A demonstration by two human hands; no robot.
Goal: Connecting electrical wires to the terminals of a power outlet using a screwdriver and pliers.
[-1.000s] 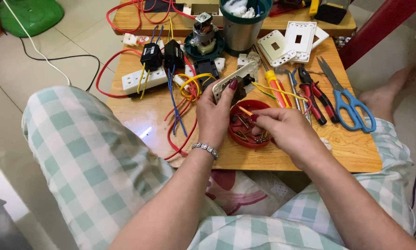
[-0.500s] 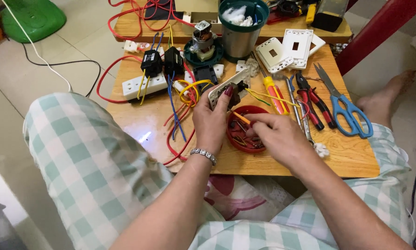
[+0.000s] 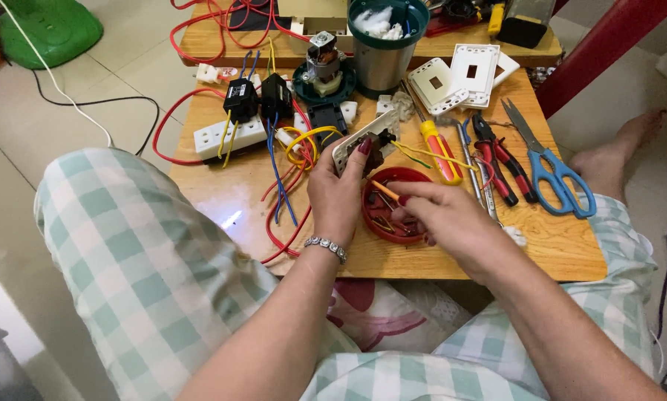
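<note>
Little has shifted since the earlier frame: both hands stay over the low wooden table (image 3: 222, 200), view slightly closer. Left hand (image 3: 338, 194) remains clamped on the white switch plate (image 3: 363, 141), tilted up beside tangled wires (image 3: 289, 171). Right hand (image 3: 441, 215) reaches into the red dish (image 3: 393, 178), fingertips pinched on something small; what, I cannot tell. Best keep the plate steady and pick slowly, so small parts stay in the dish.
</note>
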